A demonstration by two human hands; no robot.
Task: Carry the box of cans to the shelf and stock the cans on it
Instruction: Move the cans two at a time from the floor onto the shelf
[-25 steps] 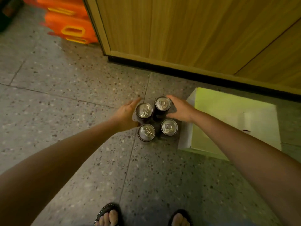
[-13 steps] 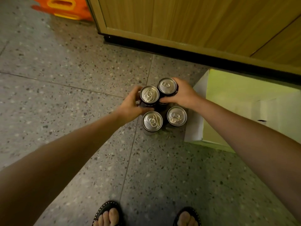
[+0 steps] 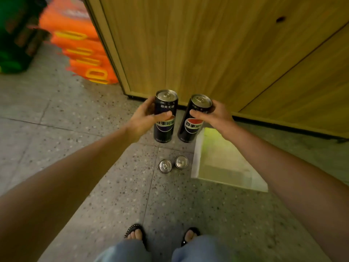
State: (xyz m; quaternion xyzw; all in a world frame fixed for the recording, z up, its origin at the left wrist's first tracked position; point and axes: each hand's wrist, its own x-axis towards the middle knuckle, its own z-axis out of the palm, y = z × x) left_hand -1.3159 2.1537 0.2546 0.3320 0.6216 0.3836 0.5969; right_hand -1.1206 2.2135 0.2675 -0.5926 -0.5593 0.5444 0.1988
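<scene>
From the head view, looking down past the person's forearms, the left hand [image 3: 146, 118] has its grip clamped round a tall black can [image 3: 165, 118], thumb across the label and fingers behind. The right hand [image 3: 213, 114] is clamped the same way on a second black can [image 3: 194, 120], which leans a little toward eleven o'clock. Both cans are lifted clear of the floor [image 3: 75, 148] and held side by side, close but apart, in front of a wooden panel [image 3: 207, 44] that fills the twelve-to-two o'clock part of the picture.

Below them, at about six o'clock from the raised pair, two more cans stand upright on the floor: one [image 3: 164, 166] on the left, the other [image 3: 181, 162] just beside it on the right. I cannot tell whether they touch. At their three o'clock sits the box [image 3: 196, 154], open at the top; the part of its inside not hidden by the right forearm looks empty.

As I judge it, the carrying seems done, since the box is set down by the woodwork, and the cans are out of it. Stocking is only under way: two cans are in hand, two wait on the floor, and no shelf surface with cans on it shows here, so how many are already placed cannot be told. At ten o'clock lie orange crates [image 3: 88, 59], blurred.
</scene>
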